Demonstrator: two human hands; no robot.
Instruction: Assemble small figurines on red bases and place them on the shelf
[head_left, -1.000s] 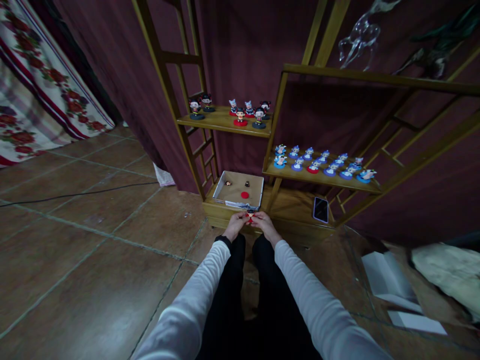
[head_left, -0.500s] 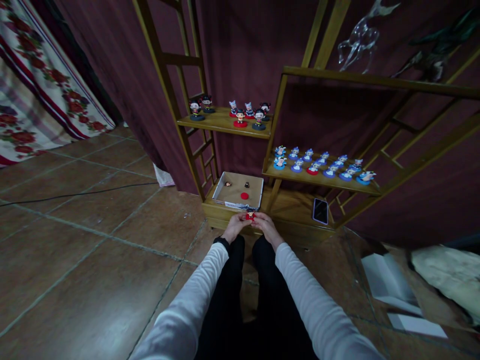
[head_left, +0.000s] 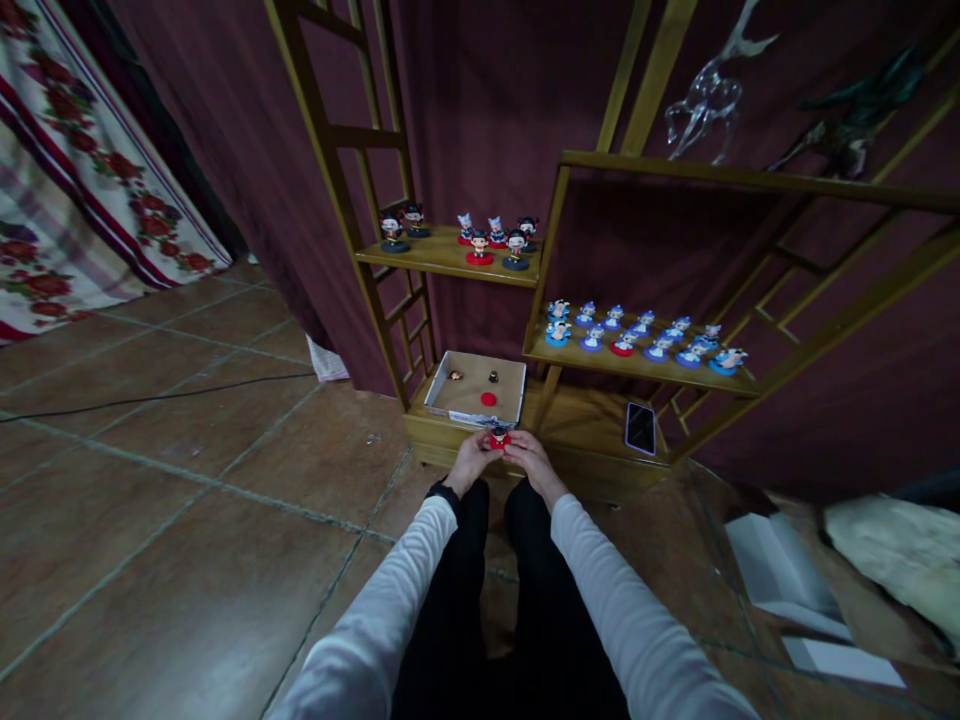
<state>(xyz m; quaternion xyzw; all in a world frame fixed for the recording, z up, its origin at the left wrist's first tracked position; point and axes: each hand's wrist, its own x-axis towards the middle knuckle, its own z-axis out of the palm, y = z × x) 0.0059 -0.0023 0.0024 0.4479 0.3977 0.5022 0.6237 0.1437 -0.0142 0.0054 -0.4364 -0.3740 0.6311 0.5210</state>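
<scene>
My left hand (head_left: 469,459) and my right hand (head_left: 528,456) meet in front of me, both pinched on a small figurine with a red base (head_left: 499,438). They are just in front of a shallow cardboard box (head_left: 510,374) on the bottom wooden shelf. Inside the box lie a loose red round base (head_left: 488,398) and two small dark pieces (head_left: 493,377). Several figurines on red and dark bases (head_left: 478,245) stand on the upper left shelf. A row of several blue-based figurines (head_left: 637,335) fills the right shelf.
A wooden shelf unit (head_left: 450,258) stands against a dark red curtain. A phone (head_left: 640,427) lies on the bottom board to the right of the box. White papers (head_left: 780,575) lie on the tiled floor at right. A black cable (head_left: 150,395) crosses the floor at left.
The view has tilted slightly, so the shelves sit lower in the picture. My hands stay together on the figurine, which now sits more upright between my fingers.
</scene>
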